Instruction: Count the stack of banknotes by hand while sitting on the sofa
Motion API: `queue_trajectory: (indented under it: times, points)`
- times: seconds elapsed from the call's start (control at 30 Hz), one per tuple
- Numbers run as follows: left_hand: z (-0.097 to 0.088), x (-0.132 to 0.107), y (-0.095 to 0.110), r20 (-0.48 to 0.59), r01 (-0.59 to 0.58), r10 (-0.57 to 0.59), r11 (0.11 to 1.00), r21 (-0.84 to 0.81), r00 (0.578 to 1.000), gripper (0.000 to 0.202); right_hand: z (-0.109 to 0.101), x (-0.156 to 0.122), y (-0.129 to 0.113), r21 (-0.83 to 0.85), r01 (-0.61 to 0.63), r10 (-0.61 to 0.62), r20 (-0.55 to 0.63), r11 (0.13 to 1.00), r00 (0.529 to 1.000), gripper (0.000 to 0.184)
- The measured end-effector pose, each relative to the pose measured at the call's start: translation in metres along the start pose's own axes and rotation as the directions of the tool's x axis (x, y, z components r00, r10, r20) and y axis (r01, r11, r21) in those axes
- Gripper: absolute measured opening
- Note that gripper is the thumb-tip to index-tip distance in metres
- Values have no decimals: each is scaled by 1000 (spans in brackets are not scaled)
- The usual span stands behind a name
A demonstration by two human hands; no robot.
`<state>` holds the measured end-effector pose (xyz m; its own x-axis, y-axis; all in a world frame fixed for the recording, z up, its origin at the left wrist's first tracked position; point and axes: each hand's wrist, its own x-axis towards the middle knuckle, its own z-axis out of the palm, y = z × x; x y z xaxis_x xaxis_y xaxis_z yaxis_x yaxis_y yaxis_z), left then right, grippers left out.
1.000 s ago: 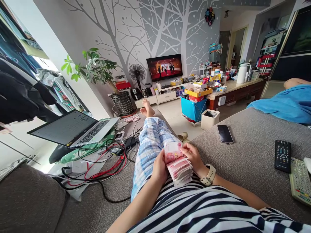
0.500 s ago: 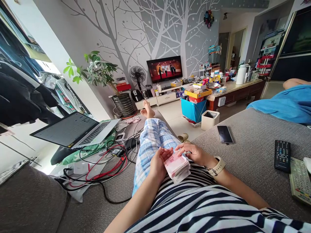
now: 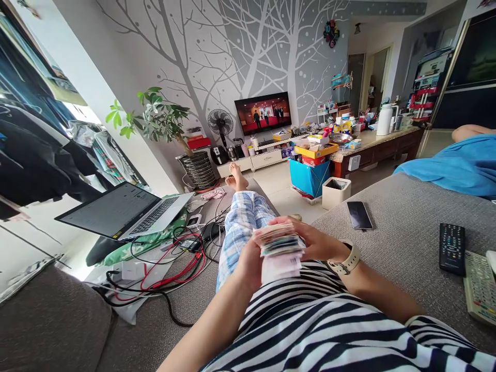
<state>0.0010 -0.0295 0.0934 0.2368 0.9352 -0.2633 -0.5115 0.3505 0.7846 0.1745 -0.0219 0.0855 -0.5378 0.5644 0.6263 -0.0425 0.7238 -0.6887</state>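
Observation:
A thick stack of banknotes point(image 3: 281, 253) is held between my two hands above my lap, tilted so its layered edges face me. Pinkish notes lie at the top, greenish ones in the middle, and pale ones hang out below. My left hand point(image 3: 250, 261) grips the stack along its left side. At the far and right side, my right hand point(image 3: 310, 238) is closed around it, a watch point(image 3: 347, 258) on that wrist. Most fingertips are hidden behind the notes.
An open laptop point(image 3: 158, 217) and tangled cables point(image 3: 189, 258) lie on the sofa at my left. On the right are a phone point(image 3: 359, 215), a black remote point(image 3: 451, 249) and a light remote point(image 3: 479, 284). A blue box point(image 3: 308, 175) and a bin point(image 3: 336, 194) stand beyond.
The stack has been lifted and tipped up, so its edges now show instead of the top face. My right hand has gone from fingers resting on top to gripping the far right side.

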Motion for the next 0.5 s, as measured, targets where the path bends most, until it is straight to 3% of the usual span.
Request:
queue_trajectory:
  times: [0.03, 0.1, 0.17, 0.27, 0.37, 0.43, 0.5]
  points:
    - [4, -4, 3, 74, 78, -78, 997, 12, 994, 19, 0, 1, -5, 6, -8, 8, -11, 1000, 1000, 50]
    - [12, -11, 7, 70, 115, -116, 993, 20, 991, 21, 2, 3, -12, 39, -22, 23, -23, 999, 999, 48]
    - [16, -17, 9, 44, 102, -103, 994, 26, 994, 26, 6, 4, -13, 132, -56, 64, -58, 990, 996, 46]
    - [16, -22, 6, 121, 22, -26, 999, 34, 992, 45, 14, 6, -6, 364, -122, 179, -128, 923, 976, 43]
    - [14, -22, 0, 206, -71, 60, 996, 45, 977, 54, 23, 8, 7, 511, -130, 332, -326, 850, 885, 35]
    - [11, -21, -5, 206, -113, 94, 990, 81, 974, 44, 29, 8, 16, 593, -143, 430, -377, 792, 821, 33]
    - [7, -18, -9, 193, -97, 62, 979, 178, 979, 38, 32, 8, 23, 642, -149, 473, -368, 752, 800, 33]
